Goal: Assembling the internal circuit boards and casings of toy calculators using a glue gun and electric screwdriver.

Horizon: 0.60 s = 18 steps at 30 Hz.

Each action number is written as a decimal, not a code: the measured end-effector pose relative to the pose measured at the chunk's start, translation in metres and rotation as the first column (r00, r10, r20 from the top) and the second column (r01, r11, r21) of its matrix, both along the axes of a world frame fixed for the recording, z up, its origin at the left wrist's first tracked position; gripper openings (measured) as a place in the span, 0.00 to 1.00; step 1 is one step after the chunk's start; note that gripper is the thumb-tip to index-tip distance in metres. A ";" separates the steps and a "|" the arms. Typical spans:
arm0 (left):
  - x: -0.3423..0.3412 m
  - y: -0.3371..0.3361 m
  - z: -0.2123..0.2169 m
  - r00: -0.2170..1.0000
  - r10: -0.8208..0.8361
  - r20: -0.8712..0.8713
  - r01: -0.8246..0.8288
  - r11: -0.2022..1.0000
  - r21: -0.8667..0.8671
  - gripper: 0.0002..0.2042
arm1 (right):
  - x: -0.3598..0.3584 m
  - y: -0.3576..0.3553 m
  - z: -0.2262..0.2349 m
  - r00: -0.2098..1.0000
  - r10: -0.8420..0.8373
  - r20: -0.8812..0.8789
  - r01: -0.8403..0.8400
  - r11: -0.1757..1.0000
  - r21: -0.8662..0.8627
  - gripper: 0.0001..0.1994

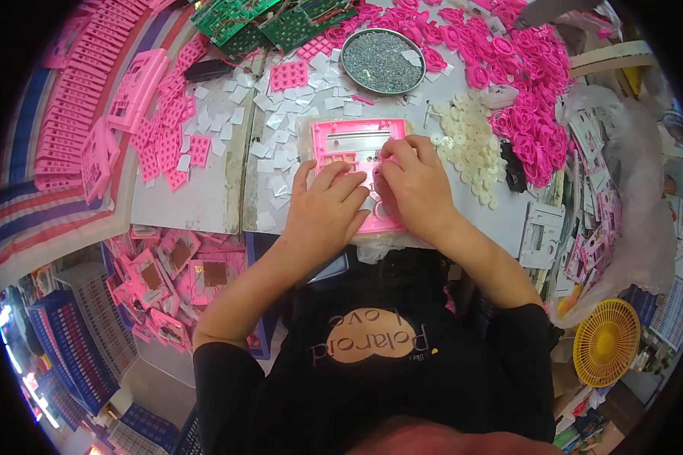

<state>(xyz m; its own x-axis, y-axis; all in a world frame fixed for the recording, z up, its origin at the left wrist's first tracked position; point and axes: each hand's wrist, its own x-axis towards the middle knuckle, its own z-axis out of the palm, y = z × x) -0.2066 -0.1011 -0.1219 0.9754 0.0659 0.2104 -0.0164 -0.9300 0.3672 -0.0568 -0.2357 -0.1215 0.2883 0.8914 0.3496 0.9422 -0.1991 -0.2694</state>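
A pink plastic toy casing (391,220) lies on the table in front of me, on a clear plastic bag, its inner side up. My left hand (322,205) rests over its left half with fingers apart, the tips at a small pink button pad (338,159) set in the casing. My right hand (417,182) bends over the right half, thumb and fingers drawn together at the casing's middle. Whatever these fingers hold, if anything, is hidden. A silvery strip (360,140) shows inside the casing near its far edge.
Beyond the casing stands a round dish of small screws (383,61). White discs (470,148) and pink ring-shaped parts (531,98) lie to the right. White paper squares (281,136) and pink button pads (163,129) spread leftward. Green circuit boards (303,23) sit at the back.
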 end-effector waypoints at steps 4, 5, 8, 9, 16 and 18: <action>-0.001 0.001 -0.001 1.000 0.012 0.008 -0.011 0.999 -0.037 0.15 | -0.004 0.003 0.007 0.998 -0.059 -0.031 0.057 0.996 -0.064 0.08; -0.001 0.001 -0.001 1.000 0.013 0.007 -0.012 0.999 -0.045 0.15 | -0.004 0.003 0.007 0.996 -0.065 -0.062 0.061 0.996 -0.069 0.09; -0.001 0.001 0.000 1.000 0.009 0.008 -0.009 0.999 -0.049 0.15 | -0.008 0.003 0.002 0.993 -0.118 -0.027 0.118 0.993 -0.015 0.09; -0.001 0.002 -0.001 1.000 0.010 0.004 -0.010 0.999 -0.050 0.15 | -0.009 0.003 0.003 0.993 -0.114 -0.028 0.113 0.993 -0.036 0.10; -0.002 0.003 0.002 0.999 -0.007 -0.048 0.005 0.999 -0.052 0.15 | -0.012 0.003 0.001 0.987 -0.154 -0.046 0.150 0.986 -0.076 0.10; 0.000 0.009 0.005 0.998 -0.043 -0.038 0.039 0.995 -0.097 0.14 | -0.013 0.001 -0.004 0.981 -0.175 -0.088 0.173 0.984 -0.038 0.10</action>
